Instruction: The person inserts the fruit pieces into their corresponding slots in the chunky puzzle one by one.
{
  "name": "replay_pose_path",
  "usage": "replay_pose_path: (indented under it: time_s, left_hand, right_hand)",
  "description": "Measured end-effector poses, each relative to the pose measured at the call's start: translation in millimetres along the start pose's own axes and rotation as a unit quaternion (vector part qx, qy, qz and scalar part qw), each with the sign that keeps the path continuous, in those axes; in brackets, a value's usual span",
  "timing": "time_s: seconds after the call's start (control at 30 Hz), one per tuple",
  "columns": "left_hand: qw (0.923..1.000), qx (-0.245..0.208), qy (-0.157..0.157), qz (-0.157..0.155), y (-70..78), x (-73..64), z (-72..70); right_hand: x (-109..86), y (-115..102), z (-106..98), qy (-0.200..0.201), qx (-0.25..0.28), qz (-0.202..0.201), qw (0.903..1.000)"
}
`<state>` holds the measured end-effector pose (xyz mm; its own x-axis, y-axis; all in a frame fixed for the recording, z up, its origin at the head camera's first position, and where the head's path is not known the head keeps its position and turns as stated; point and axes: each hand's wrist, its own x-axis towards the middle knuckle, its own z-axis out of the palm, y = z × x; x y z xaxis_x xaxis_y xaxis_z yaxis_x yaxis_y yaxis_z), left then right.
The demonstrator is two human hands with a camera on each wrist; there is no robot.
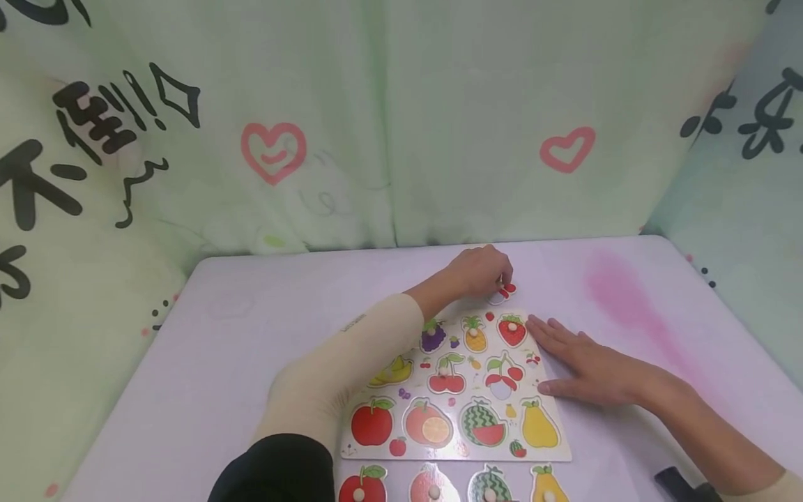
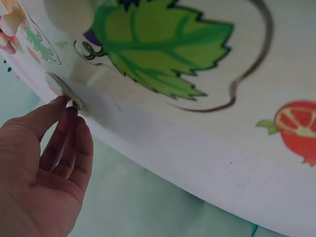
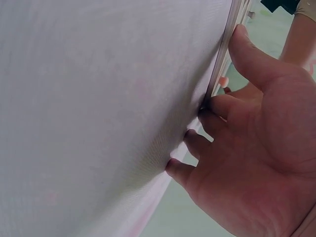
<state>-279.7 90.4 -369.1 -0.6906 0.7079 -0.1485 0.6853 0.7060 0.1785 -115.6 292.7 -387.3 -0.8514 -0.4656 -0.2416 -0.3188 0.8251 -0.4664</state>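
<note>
Beyond the far edge of the fruit puzzle board (image 1: 552, 453), my left hand (image 1: 482, 270) pinches a red-and-white fruit puzzle piece (image 1: 500, 296). The left wrist view shows the thin wooden piece (image 2: 66, 89) tilted, with thumb and fingertips on its small knob. My right hand (image 1: 592, 366) lies at the board's right side, its fingers extended. Its thumb and fingertips touch the board's edge (image 3: 219, 64) and the cloth in the right wrist view. Nearest the hands on the board are a strawberry (image 1: 511, 331) and a pineapple (image 1: 475, 335), both with pale knobs.
Several knobbed pieces lie in front of the board, including an apple (image 1: 370, 488) and a pear (image 1: 544, 481). A black object (image 1: 680, 484) is near the right forearm. The table (image 1: 219, 362) has a pale cloth and meets a printed green curtain (image 1: 426, 160) behind.
</note>
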Motion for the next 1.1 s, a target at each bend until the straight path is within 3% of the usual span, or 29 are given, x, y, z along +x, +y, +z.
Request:
replay_pose_path:
  time_s: [0.67,1.1]
  left_hand:
    - [0.9999,0.009,0.010,0.002,-1.0,-7.5,-5.4]
    - [0.9993,0.002,-0.005,0.038,9.0,-34.8,-14.1]
  right_hand:
    - [1.3,0,-1,0.000,-0.006,-0.002,1.0000]
    - [0.6,0,0,0.004,-0.002,-0.002,1.0000]
